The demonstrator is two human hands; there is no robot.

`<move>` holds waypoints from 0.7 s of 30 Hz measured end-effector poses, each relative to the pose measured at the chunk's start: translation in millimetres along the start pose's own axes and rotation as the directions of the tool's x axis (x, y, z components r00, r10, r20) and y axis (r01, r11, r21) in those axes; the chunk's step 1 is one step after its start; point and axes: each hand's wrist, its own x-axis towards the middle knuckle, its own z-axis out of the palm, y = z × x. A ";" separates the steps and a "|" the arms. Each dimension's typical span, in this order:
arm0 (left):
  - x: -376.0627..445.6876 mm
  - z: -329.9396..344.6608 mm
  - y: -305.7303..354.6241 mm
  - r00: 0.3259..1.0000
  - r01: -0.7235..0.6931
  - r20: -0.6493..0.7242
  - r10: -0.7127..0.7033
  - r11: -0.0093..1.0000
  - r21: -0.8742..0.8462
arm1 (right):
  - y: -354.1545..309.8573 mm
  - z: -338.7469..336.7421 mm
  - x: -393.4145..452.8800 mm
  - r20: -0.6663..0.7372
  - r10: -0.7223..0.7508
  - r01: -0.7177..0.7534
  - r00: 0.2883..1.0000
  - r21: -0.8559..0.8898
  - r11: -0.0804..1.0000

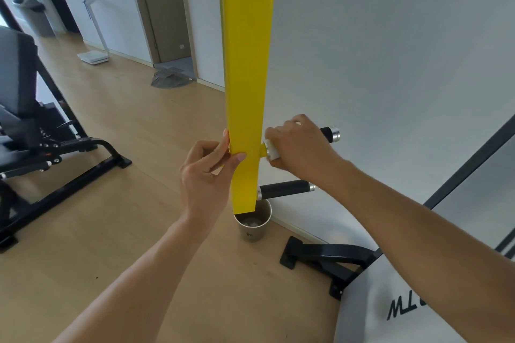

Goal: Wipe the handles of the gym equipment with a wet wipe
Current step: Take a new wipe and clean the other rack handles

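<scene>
Handles of the gym equipment project to the right from a hanging yellow bar [246, 64], mid-scene, in front of a pale wall. Upper handle [328, 133]: black grip, silver end cap; inner part covered by the right hand [299, 147]. Lower handle [284, 189]: fully exposed, just below, not touched.

Right hand: fingers curled over the upper handle, a white wet wipe [271, 152] wrapped beneath them at the end nearest the bar. Left hand [206, 172]: thumb and fingertips pinched on the bar's left edge, apparently steadying it.

Step judged in hand: wiping of the upper handle, wipe at the inner end. Outer stretch and cap not yet reached by the wipe at this moment. Next move is expected to call for the wipe to be drawn rightward along the grip to the cap, bar kept steady, then the lower handle to be taken.

A cup [253, 224] is seen on the wooden floor directly under the bar; contents unclear.
</scene>
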 end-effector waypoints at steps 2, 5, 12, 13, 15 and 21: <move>0.8 -2.5 0.9 1.000 0.001 0.005 -0.001 1.000 -0.001 | 0.7 -4.4 -3.1 0.077 -0.030 0.027 0.997 0.052 0.998; 0.3 -2.3 3.5 1.000 -0.010 0.010 0.010 1.000 -0.004 | 17.8 -15.3 -19.5 0.135 -0.054 0.016 0.989 0.273 0.962; -1.8 -0.1 4.4 1.000 0.005 -0.007 -0.005 1.000 -0.016 | 50.6 -10.2 -35.6 -0.013 0.033 -0.028 0.999 0.304 0.952; -1.7 -0.1 3.9 1.000 0.010 -0.008 -0.011 1.000 -0.015 | 43.4 -9.1 -33.0 -0.042 0.016 -0.002 0.999 0.299 0.954; -1.6 -0.6 3.4 1.000 0.029 -0.011 -0.030 0.999 -0.015 | 25.9 -8.1 -24.0 -0.069 -0.036 0.055 0.997 0.292 0.955; 0.7 -2.8 2.8 0.999 0.039 0.010 -0.039 0.999 0.005 | 28.1 2.6 -23.3 -0.114 -0.053 0.080 0.992 0.249 0.965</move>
